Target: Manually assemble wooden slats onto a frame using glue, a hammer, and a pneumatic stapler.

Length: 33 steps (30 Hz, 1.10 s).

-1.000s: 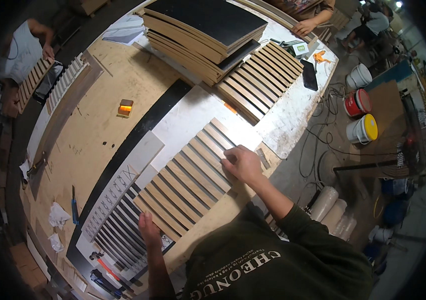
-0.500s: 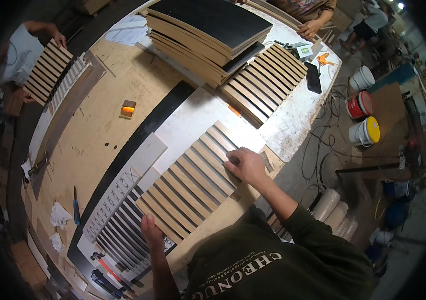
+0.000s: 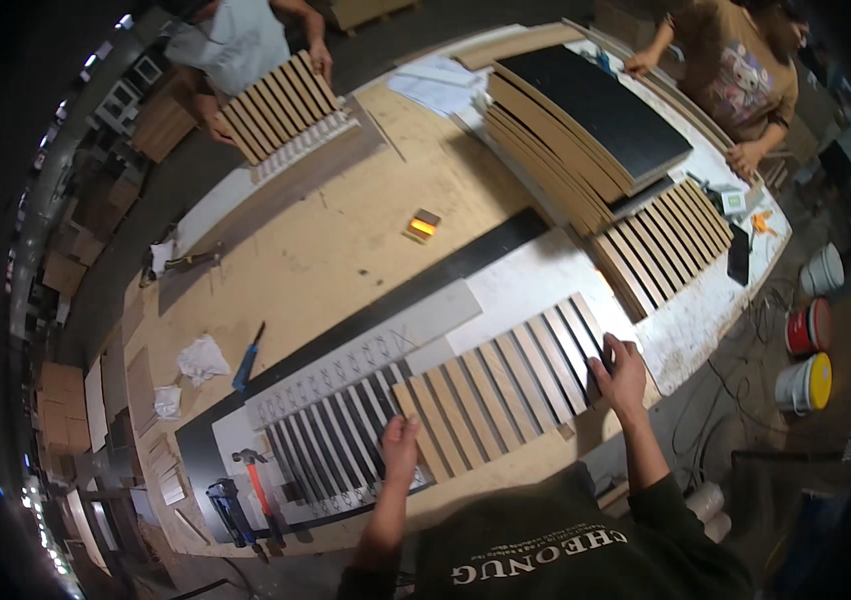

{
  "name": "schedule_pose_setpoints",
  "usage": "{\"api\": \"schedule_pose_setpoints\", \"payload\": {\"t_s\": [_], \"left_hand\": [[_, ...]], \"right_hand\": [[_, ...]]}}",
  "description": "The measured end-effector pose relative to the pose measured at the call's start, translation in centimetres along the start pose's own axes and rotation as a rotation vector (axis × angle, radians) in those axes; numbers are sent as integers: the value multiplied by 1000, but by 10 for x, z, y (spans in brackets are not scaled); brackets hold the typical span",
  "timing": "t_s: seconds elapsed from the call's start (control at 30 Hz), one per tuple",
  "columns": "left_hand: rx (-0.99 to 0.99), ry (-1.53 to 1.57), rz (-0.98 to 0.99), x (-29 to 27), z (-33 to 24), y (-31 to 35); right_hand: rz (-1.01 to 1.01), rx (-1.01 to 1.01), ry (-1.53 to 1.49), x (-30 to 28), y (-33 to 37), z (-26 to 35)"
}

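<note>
A panel of spaced pale wooden slats (image 3: 499, 385) lies in front of me at the near edge of the workbench. My left hand (image 3: 402, 450) grips its left end slat, fingers upright against the edge. At the opposite end, my right hand (image 3: 626, 375) is bent around the outermost slat, thumb and fingers curled in. Directly left of the panel, beside my left hand, is a white board with a row of black strips (image 3: 331, 440). Cross-shaped pen marks run along a pale strip (image 3: 341, 362) behind it.
A red-handled hammer (image 3: 260, 488) and black hand tool (image 3: 231, 512) lie at the near left. Dark-topped boards (image 3: 596, 110) are stacked beyond, beside another slatted panel (image 3: 668, 243) and phone (image 3: 739, 255). Across the bench, one person holds a slatted panel (image 3: 281, 105); another person (image 3: 736, 70) stands far right.
My view has swung left, so the bench and both hands appear farther right. Both hands stay at the panel's ends. The person at the far right shows more fully.
</note>
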<state>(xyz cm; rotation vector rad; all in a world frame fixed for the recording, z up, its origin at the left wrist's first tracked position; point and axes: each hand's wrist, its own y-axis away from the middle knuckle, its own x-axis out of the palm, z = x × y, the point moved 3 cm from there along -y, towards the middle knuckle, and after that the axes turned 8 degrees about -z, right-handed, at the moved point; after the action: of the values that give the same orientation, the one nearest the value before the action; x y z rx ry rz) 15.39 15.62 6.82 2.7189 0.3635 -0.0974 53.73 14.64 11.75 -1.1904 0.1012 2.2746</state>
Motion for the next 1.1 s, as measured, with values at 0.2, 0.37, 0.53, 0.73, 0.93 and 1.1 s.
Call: {"api": "schedule_pose_setpoints", "payload": {"t_s": [0.2,0.37,0.53,0.73,0.93,1.1], "left_hand": [[219,-178,-149,6,5,9],[303,-206,-273,-4,-9,24],[309,94,-222,-78,-32,42],[431,-9,-340,-156,-39,49],[416,288,-425,-173,-60,49],[526,511,-491,-186,-22,16]], "right_hand": [[-51,-14,26,12,16,11],[59,161,-53,20,23,-14],[375,503,-651,3,56,30],[479,369,-802,31,91,80],[508,78,-925,25,76,140],[528,68,-1021,39,77,148]]}}
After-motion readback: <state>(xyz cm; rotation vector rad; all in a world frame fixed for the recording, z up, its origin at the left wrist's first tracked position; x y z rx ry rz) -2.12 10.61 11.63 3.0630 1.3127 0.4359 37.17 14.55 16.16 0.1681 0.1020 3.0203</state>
